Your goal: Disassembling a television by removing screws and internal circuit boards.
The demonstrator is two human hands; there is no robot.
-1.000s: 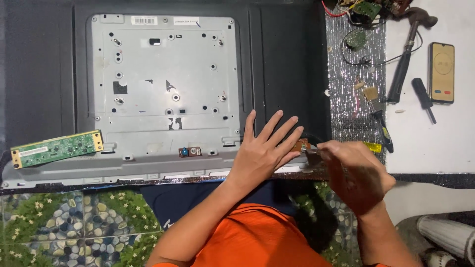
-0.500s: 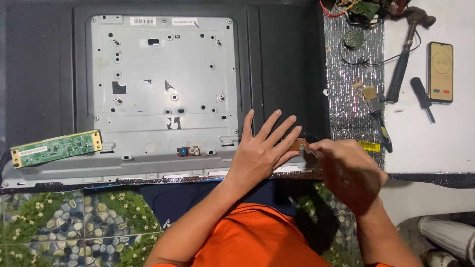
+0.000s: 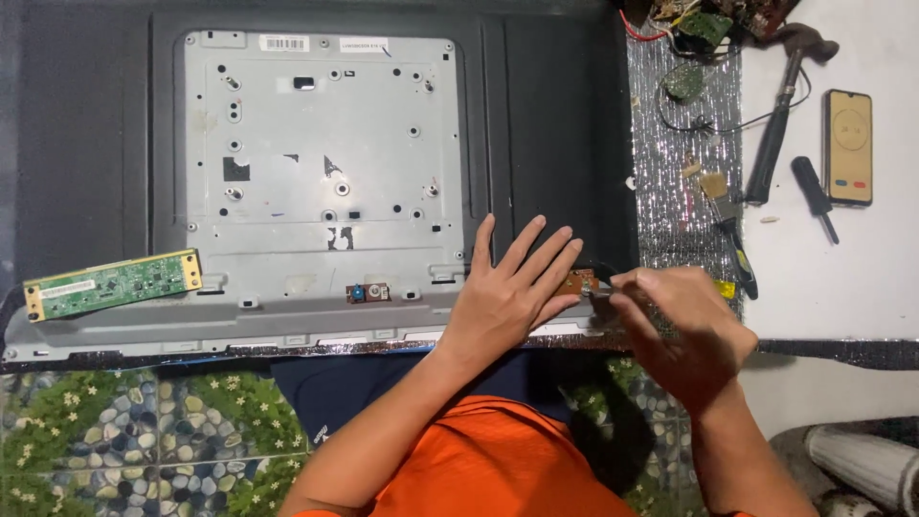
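Right now your left hand point(image 3: 512, 292) is lying flat and unclenched on the black back panel point(image 3: 555, 124) of the screen, fingertips touching the small brown board point(image 3: 581, 282) at its lower edge. Your right hand point(image 3: 684, 330) is pinching beside that board; what it grasps is hidden. A hammer point(image 3: 780, 105) and phone point(image 3: 849, 146) are lying on the white table point(image 3: 842, 278).

even overhead light, sharp, foil glare

Am pressing left hand point(image 3: 512, 292) flat, fingers spread wide, forearm angling up from lower left. Am curling right hand point(image 3: 684, 330), fingertips point(image 3: 622, 287) pinching together, pointing left.
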